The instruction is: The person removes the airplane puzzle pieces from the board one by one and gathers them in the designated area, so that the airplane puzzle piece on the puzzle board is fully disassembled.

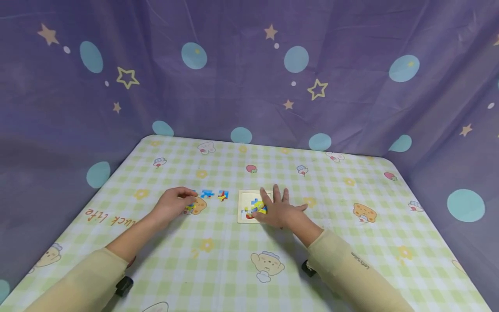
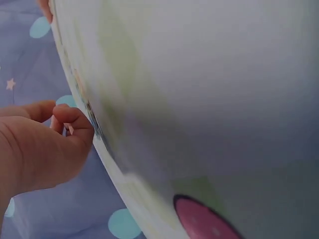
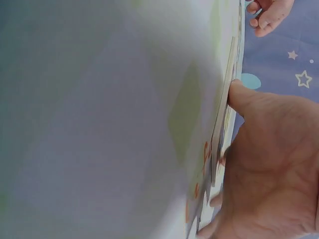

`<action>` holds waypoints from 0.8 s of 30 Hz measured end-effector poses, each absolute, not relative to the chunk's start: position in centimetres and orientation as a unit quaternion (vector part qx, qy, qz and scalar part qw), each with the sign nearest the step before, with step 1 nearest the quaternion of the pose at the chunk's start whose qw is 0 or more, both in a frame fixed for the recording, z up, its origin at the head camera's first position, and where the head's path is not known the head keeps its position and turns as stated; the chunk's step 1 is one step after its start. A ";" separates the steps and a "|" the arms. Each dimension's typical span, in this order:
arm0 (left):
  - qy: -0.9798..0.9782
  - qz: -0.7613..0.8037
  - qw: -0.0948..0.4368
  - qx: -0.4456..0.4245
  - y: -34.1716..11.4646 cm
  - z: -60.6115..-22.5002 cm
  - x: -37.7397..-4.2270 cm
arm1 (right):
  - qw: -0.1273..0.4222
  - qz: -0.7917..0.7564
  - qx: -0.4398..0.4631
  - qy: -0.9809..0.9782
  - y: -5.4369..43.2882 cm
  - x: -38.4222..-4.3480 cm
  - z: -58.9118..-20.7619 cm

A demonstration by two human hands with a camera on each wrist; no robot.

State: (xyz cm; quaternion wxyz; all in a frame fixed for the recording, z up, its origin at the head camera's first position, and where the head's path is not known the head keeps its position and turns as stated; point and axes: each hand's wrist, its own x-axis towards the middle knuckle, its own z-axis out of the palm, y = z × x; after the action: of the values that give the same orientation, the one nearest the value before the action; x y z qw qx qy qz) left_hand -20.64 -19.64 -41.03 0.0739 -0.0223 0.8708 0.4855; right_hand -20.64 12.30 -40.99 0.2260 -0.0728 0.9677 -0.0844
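Wooden tray: the tray [image 1: 239, 203] was set on the checked tablecloth [image 1: 226, 264] and taken as the landmark; its right part was covered by the right hand [image 1: 278, 213].
Pieces in the tray: a cluster of joined puzzle pieces [image 1: 258, 204] was held within its rim, partly hidden by the right thumb.
Loose pieces: a blue and yellow piece with red [image 1: 223, 195] was seen just left of the tray, and a mostly blue piece [image 1: 207, 193] was placed farther left.
Right hand pose: the palm was turned down over the tray, the fingers were spread wide apart, and the thumb was laid across toward the tray's left side.
Left hand pose: the left hand [image 1: 170, 206] was lowered well left of the tray beside the loose pieces, its fingers bent and the thumb brought near the index finger; whether a piece was pinched cannot be told.
Forearms: both were stretched forward and slanted inward toward the tray, bared below pale sleeves [image 1: 351, 264].
Backdrop: a purple curtain [image 1: 241, 86] was hung beyond the tray.
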 end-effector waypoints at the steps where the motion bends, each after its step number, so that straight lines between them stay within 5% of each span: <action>1: 0.871 0.485 0.076 -0.021 -19.5 -41.0 -20.6 | 0.229 -0.091 -0.063 0.967 12.4 -20.6 -41.0; 24: 0.853 0.509 0.111 0.024 -12.6 -40.8 -21.5 | 0.231 -0.077 -0.031 0.969 12.8 -22.0 -42.9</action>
State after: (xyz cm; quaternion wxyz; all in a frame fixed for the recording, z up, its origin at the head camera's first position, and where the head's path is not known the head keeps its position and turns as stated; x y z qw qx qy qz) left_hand -21.50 -12.57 -40.76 0.1114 0.0244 0.8531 0.5092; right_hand -21.96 12.81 -42.88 0.2314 -0.0307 0.9693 -0.0769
